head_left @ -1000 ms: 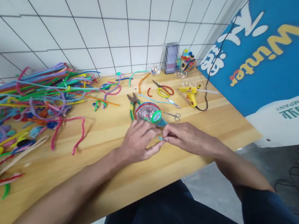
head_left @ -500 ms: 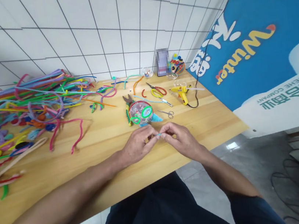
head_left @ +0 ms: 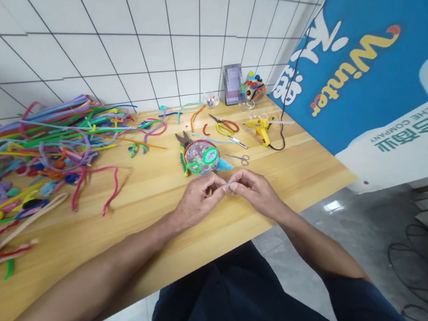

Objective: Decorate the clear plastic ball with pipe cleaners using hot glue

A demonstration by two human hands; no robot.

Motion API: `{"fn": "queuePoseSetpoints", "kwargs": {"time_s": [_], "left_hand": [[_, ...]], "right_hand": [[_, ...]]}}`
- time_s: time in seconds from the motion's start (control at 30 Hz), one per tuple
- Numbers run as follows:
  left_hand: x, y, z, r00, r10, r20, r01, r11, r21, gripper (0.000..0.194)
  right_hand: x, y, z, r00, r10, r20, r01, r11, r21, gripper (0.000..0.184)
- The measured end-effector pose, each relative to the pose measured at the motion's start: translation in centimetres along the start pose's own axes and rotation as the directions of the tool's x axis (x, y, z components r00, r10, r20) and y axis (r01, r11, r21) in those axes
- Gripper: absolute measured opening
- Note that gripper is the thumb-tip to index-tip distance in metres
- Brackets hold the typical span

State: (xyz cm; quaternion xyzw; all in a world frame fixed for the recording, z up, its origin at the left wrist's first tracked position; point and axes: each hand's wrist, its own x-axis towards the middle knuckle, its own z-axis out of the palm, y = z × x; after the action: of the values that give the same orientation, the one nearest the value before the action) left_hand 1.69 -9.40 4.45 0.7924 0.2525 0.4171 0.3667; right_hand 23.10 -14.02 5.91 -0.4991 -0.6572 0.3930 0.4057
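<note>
My left hand [head_left: 201, 198] and my right hand [head_left: 257, 192] meet over the front of the table, fingertips pinched together. Between them shows a tiny light blue pipe cleaner piece [head_left: 228, 185], mostly hidden by the fingers. Just beyond my hands rests a clear round ball [head_left: 196, 153] with a red band, green pipe cleaner rings and light blue fuzzy parts [head_left: 224, 165]. Pliers with yellow-green handles [head_left: 184, 162] lie against its left side. Small metal scissors [head_left: 242, 158] are to its right.
A large heap of coloured pipe cleaners [head_left: 46, 131] covers the left of the table. At the back right are a yellow glue gun [head_left: 261, 130] with its cord, red-and-yellow scissors [head_left: 225, 125], a phone [head_left: 233, 86] and a decorated ball [head_left: 254, 88]. A blue printed board [head_left: 368, 69] borders the right.
Both hands keep their pinch on the light blue piece, with small shifts of the fingers. The camera view has tilted slightly.
</note>
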Motion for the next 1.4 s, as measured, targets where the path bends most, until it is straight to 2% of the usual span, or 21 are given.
{"fn": "queuePoseSetpoints", "kwargs": {"time_s": [0.13, 0.3, 0.47, 0.7, 0.9, 1.1, 1.4], "left_hand": [[0.0, -0.6, 0.1, 1.000, 0.008, 0.011, -0.008, 1.000, 0.008, 0.024], [0.1, -0.8, 0.2, 0.999, -0.042, 0.011, 0.042, 0.999, 0.015, 0.027], [0.1, -0.7, 0.3, 0.995, -0.101, -0.015, 0.101, 0.995, -0.022, 0.025], [0.1, -0.4, 0.4, 0.983, -0.180, 0.025, 0.181, 0.966, -0.183, 0.034], [0.4, -0.2, -0.1, 0.982, -0.186, 0.017, 0.186, 0.974, -0.133, 0.039], [0.5, -0.5, -0.2, 0.985, -0.171, 0.009, 0.171, 0.980, -0.103, 0.032], [0.6, -0.7, 0.2, 0.967, -0.255, 0.024, 0.255, 0.946, -0.202, 0.033]], "right_hand": [[0.3, 0.0, -0.2, 0.994, -0.104, -0.032, 0.098, 0.982, -0.162, 0.019], [0.4, 0.2, -0.2, 0.960, -0.277, -0.043, 0.236, 0.881, -0.410, 0.015], [0.7, 1.0, 0.0, 0.922, -0.386, -0.026, 0.316, 0.791, -0.524, 0.014], [1.6, 0.8, -1.3, 0.906, -0.415, 0.081, 0.406, 0.802, -0.438, 0.012], [2.0, 0.3, -1.7, 0.919, -0.378, 0.116, 0.386, 0.797, -0.465, 0.014], [2.2, 0.2, -1.7, 0.916, -0.380, 0.128, 0.389, 0.765, -0.513, 0.015], [2.5, 0.1, -2.2, 0.953, -0.284, 0.106, 0.303, 0.862, -0.406, 0.015]]}}
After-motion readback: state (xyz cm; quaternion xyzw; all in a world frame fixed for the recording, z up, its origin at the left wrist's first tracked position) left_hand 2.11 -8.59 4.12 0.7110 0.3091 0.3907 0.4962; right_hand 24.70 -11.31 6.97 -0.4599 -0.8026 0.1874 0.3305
